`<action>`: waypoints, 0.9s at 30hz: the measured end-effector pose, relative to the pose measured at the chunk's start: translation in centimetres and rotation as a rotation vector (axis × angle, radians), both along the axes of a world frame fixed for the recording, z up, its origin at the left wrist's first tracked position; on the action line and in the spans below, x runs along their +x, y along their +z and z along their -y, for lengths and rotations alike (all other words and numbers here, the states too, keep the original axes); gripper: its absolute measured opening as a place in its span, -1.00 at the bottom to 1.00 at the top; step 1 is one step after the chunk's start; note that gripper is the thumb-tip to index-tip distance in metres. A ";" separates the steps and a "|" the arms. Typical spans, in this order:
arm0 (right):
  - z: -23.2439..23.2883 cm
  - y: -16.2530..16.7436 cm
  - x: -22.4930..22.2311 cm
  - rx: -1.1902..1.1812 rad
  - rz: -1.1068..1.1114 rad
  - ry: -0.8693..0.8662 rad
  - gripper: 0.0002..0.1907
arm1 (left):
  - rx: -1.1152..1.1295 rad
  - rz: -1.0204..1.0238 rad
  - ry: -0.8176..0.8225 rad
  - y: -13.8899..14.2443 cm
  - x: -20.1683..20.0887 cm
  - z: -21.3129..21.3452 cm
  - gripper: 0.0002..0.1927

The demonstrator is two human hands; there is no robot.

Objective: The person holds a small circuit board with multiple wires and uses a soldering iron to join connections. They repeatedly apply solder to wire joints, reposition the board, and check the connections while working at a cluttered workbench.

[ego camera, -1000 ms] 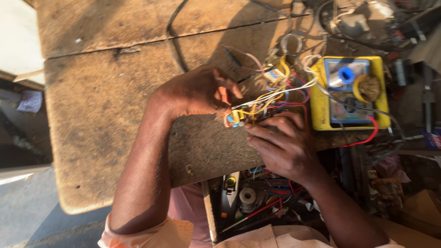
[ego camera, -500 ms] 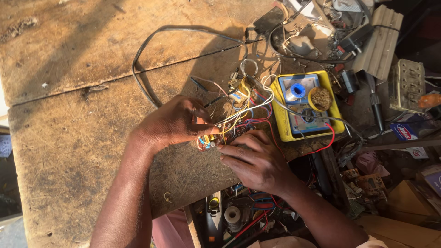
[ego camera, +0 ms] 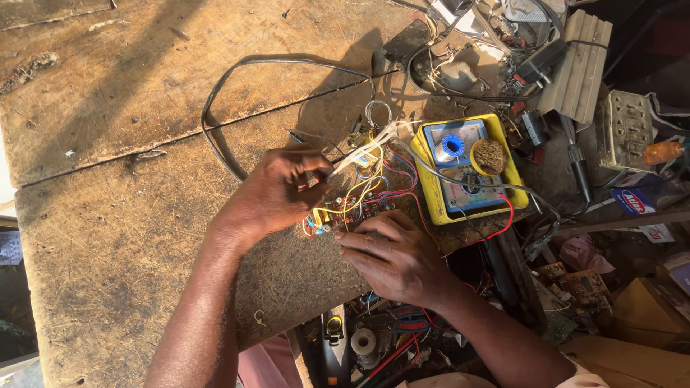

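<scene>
Since the earlier frame both hands have shifted slightly toward the near edge of the wooden table [ego camera: 129,237]. The left hand [ego camera: 277,194] pinches a thin tool, and the right hand [ego camera: 392,255] lies flat, pressing the circuit board [ego camera: 345,212], just left of the yellow meter [ego camera: 471,169].

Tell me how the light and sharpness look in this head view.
Head view: warm, low sunlight rakes across the wooden table; long shadows fall over its top middle; the hands and circuit board are lit and fairly sharp; the right edge beyond the yellow meter sinks into shade; the left border is blown out.
</scene>
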State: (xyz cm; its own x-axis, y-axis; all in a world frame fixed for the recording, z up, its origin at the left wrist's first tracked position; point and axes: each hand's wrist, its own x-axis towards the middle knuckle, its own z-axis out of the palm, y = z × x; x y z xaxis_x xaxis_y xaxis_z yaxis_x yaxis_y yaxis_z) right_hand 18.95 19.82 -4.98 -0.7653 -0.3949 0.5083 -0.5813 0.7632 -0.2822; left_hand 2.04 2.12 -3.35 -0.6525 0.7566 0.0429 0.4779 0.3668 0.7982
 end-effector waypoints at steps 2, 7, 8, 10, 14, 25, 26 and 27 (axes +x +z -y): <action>0.0 0.1 0.0 0.005 0.003 -0.001 -0.76 | 0.048 -0.004 0.009 0.3 -0.5 0.5 -0.81; 0.0 0.0 0.0 -0.007 -0.004 0.005 -0.76 | 0.129 0.012 0.006 0.8 -0.7 1.1 -0.83; 0.0 0.0 0.0 -0.007 -0.007 0.006 -0.77 | 0.131 0.017 0.007 0.8 -0.7 1.2 -0.83; 0.0 -0.1 0.0 0.003 -0.006 0.006 -0.75 | 0.131 0.038 0.000 0.8 -0.8 1.2 -0.84; -0.1 -0.1 0.1 0.001 0.001 0.013 -0.74 | 0.144 0.102 -0.044 0.8 -0.8 1.0 -0.87; -0.1 0.5 -0.1 0.014 -0.015 0.005 -0.73 | 0.159 0.309 0.022 1.8 -0.2 0.8 -0.89; -0.1 0.5 -0.1 0.024 -0.012 0.009 -0.73 | 0.209 0.319 -0.007 1.8 -0.3 0.9 -0.89; 0.0 0.5 -0.2 0.018 -0.013 0.005 -0.74 | 0.258 0.330 -0.029 1.8 -0.2 1.0 -0.89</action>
State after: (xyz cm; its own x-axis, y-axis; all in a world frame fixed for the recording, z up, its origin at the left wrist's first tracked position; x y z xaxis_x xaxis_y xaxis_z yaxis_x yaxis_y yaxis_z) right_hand 18.77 19.85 -4.46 -0.7565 -0.4082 0.5109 -0.5887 0.7652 -0.2604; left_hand 1.81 1.11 -1.58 -0.6415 0.7667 0.0256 0.1887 0.1253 0.9740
